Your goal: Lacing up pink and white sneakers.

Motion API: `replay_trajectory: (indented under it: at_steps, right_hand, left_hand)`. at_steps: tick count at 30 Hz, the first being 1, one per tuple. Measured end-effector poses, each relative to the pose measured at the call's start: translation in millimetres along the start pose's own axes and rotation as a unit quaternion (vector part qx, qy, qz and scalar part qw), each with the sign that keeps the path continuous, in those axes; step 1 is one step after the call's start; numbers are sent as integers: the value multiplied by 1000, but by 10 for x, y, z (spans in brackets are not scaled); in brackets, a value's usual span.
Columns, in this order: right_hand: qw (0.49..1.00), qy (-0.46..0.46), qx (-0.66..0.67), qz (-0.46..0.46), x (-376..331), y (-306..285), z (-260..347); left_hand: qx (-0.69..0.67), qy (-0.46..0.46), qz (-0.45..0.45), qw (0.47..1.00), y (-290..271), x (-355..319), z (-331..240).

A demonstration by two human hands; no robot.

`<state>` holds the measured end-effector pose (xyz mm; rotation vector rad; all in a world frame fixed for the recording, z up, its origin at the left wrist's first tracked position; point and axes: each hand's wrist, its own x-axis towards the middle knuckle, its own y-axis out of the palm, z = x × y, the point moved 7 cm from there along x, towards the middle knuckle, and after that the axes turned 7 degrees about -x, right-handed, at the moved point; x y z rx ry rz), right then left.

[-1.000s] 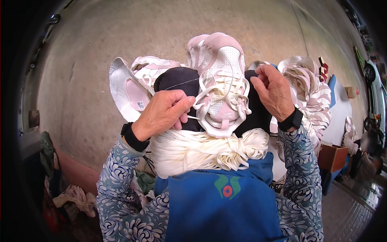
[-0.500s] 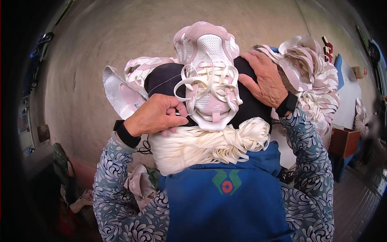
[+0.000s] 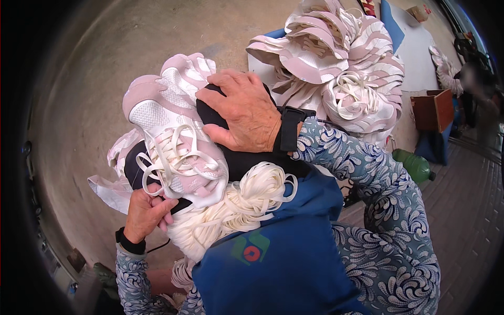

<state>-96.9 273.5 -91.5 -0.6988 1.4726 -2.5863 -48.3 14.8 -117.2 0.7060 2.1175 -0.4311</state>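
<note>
A pink-and-white shoe upper [image 3: 199, 181] lies across my lap, its cream lace [image 3: 176, 157] threaded and looped loosely on top. My left hand [image 3: 147, 211] is closed in a pinch against its left side by the heel; what sits between the fingertips, if anything, is too small to make out. With fingers and thumb apart, my right hand [image 3: 241, 113] rests on my dark-trousered knee, just right of the upper, holding nothing. A thick bundle of cream laces [image 3: 236, 207] lies across my lap below the heel, on the blue apron [image 3: 283, 262].
Beyond my right forearm rises a heap of pink-and-white uppers [image 3: 320, 58], one with knotted laces. Farther right are a brown box [image 3: 432, 110] and a green bottle [image 3: 412, 164]. More uppers [image 3: 118, 173] lie past my left knee.
The view has swung to the right, so my lap appears farther left and the heap nearer the middle. My left hand stays pinched beside the upper, my right hand on the knee.
</note>
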Motion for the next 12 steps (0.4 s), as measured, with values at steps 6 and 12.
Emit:
replay_trajectory:
  at_steps: [6, 12]
  right_hand:
    - [1000, 11, 17, 9, 24, 20, -106]
    - [999, 13, 36, 39, 79, 78, -57]
  left_hand:
    - [-45, -11, -26, 999, 5, 8, -35]
    - [-62, 7, -16, 998, -59, -22, 91]
